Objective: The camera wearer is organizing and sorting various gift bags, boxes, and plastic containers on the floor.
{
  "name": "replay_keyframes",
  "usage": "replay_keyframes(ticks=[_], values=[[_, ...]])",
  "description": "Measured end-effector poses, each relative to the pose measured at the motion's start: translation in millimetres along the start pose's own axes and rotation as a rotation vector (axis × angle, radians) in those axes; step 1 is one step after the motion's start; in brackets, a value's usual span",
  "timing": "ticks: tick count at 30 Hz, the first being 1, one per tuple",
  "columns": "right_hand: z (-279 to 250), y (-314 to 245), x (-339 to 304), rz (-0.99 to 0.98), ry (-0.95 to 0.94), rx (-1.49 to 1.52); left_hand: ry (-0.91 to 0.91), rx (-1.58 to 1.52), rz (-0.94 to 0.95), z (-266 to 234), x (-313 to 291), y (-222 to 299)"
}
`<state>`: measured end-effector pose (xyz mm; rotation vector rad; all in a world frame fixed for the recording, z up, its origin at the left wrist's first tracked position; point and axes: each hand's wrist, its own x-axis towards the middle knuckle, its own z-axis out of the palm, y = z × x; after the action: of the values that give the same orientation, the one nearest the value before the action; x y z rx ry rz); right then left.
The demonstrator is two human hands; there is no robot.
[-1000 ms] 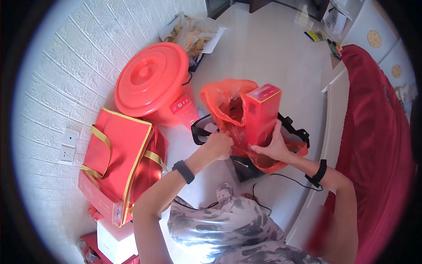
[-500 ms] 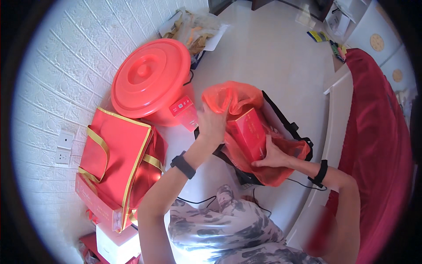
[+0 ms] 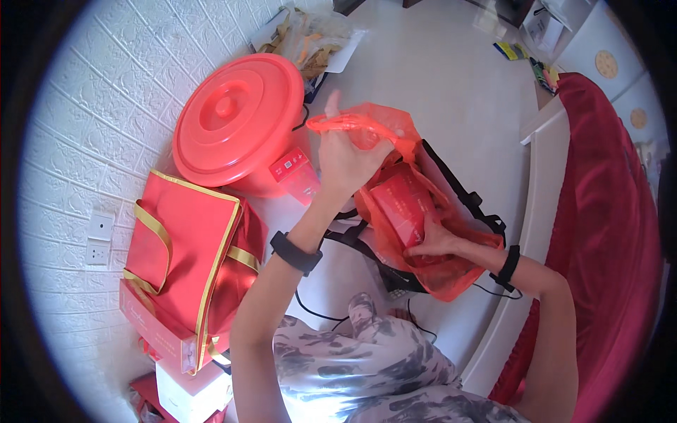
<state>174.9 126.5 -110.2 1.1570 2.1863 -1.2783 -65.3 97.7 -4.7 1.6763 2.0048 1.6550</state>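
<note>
My left hand grips the upper edge of a thin orange-red plastic bag, with the thumb and a finger hooked round the bunched plastic. Inside the bag's mouth lies a red box, tilted and partly covered by the plastic. My right hand is inside the bag, holding the near end of that box with fingers on its side. Around and beneath the plastic bag shows a bag with black straps, much of it hidden. Both wrists wear black bands.
Left of my hands stand a red lidded bucket and a red bag with gold trim, by a white textured wall. A white box sits at lower left. Dark red cloth hangs at right. A black cable crosses the floor.
My left hand has moved up and away from me, pulling the plastic bag's edge with it. The red box sits lower in the bag, with my right hand still on it.
</note>
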Motion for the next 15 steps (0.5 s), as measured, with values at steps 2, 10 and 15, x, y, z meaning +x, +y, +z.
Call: replay_keyframes(ticks=[2, 10, 15], values=[[-3.9, 0.4, 1.8, 0.164, -0.057, 0.168, 0.044, 0.059, 0.098, -1.4, -1.7, -4.5], [12.7, -33.0, 36.8, 0.294, 0.066, 0.003, -0.199, -0.114, -0.048, -21.8, 1.6, -0.7], [50.4, 3.0, 66.5, 0.186, 0.053, -0.167, -0.316, -0.116, -0.122, -26.1, 0.4, 15.9]])
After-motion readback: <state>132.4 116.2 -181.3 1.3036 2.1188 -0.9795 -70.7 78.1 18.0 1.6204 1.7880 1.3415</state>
